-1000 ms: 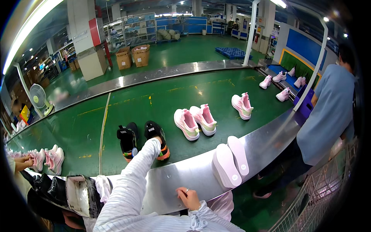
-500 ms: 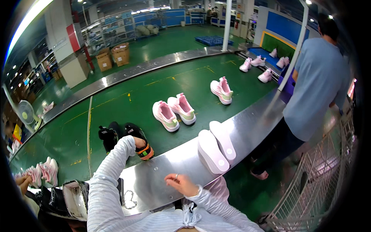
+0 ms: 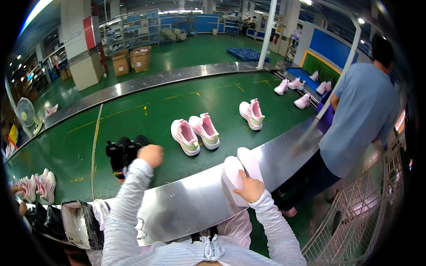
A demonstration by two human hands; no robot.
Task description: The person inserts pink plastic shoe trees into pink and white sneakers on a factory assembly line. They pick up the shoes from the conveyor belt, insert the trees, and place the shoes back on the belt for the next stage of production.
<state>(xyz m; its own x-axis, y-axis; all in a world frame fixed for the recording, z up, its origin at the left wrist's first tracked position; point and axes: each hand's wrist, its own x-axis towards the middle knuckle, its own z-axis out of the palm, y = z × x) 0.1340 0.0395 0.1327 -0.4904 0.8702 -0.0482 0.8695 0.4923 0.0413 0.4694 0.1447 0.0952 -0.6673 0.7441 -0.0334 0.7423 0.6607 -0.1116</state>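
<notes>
My left hand (image 3: 151,154) is above the green belt, just right of a pair of black shoes (image 3: 123,156) with orange trim. Its fingers are hidden behind the hand and blurred. On the metal ledge (image 3: 186,201), two pale, sole-shaped pieces lie side by side. My right hand (image 3: 250,188) grips the nearer pale sole (image 3: 231,173), its thumb and forefinger spread on the upper face and its other fingers hidden. The farther pale sole (image 3: 249,162) is partly behind the hand. Beyond them, a pair of pink sneakers (image 3: 195,133) stands on the belt.
A single pink sneaker (image 3: 252,114) stands farther right on the belt. At right, a person in a blue shirt (image 3: 364,111) stands beside a wire cart (image 3: 355,213). An open box (image 3: 77,224) sits at lower left, near more pink sneakers (image 3: 45,186).
My left hand has come off the black shoe, which now stands closer to its mate. My right hand has moved right and forward from above the ledge onto the pale sole.
</notes>
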